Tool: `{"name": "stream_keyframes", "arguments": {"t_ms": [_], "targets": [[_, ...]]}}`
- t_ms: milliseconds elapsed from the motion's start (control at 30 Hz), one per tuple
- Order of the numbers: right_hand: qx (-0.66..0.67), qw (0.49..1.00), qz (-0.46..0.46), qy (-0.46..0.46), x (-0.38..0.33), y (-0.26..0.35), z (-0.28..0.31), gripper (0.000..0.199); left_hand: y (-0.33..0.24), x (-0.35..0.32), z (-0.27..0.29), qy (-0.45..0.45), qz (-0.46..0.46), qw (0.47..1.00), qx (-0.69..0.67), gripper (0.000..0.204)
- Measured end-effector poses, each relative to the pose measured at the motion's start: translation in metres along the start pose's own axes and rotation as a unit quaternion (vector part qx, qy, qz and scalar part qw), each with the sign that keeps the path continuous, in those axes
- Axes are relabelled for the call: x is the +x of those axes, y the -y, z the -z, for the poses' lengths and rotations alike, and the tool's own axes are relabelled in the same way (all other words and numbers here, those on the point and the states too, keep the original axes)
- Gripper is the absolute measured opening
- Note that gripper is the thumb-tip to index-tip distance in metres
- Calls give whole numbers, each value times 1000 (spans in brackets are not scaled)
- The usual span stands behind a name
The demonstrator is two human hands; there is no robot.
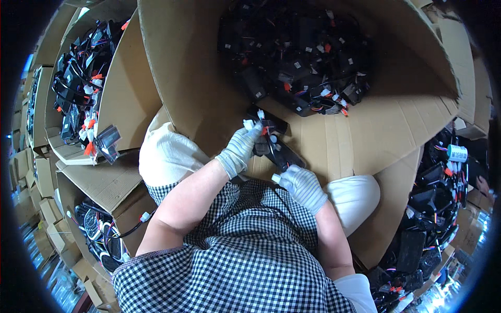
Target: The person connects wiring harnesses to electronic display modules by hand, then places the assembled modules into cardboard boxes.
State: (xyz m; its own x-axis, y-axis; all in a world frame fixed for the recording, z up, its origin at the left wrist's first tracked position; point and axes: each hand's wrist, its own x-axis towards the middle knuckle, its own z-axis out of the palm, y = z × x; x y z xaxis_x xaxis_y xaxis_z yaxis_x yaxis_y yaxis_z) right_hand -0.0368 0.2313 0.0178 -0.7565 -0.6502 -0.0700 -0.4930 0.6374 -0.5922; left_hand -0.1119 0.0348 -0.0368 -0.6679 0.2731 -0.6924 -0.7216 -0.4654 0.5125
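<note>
We see two hands in striped white-grey knit gloves, well apart from each other, with the black units between them. The left hand (238, 150) is closed on a bunch of small white plugs and thin wires (261, 113), while the right hand (302, 188) has its fingers bent around a small white plug (276, 178); how firmly each one presses, we cannot tell.

The flat, black, rectangular plastic unit (286, 156) lies at about 4 o'clock from the left fingertips and at 11 o'clock from the right hand. Its long axis runs from 10 to 4 o'clock, so the 4 o'clock end points to the right hand, which is the nearer one to its middle. A second dark rectangular unit (276, 123) shows just above, at about 11 o'clock from the first one.

Beneath them we find a brown corrugated cardboard flap (339, 138) of a large open carton (180, 62). Inside this carton, at 12 o'clock, rests a heap of similar black units (297, 57) with white and orange-red plugs.
</note>
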Motion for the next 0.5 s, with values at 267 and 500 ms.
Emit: {"name": "stream_keyframes", "arguments": {"t_ms": [267,500], "targets": [[-107,975,-93,172,-2,-43,58,18,-6,-24,-7,117,-186,971,92,38],[-82,956,-179,215,73,-55,-17,33,-20,-43,-8,84,-279,938,190,41]]}}
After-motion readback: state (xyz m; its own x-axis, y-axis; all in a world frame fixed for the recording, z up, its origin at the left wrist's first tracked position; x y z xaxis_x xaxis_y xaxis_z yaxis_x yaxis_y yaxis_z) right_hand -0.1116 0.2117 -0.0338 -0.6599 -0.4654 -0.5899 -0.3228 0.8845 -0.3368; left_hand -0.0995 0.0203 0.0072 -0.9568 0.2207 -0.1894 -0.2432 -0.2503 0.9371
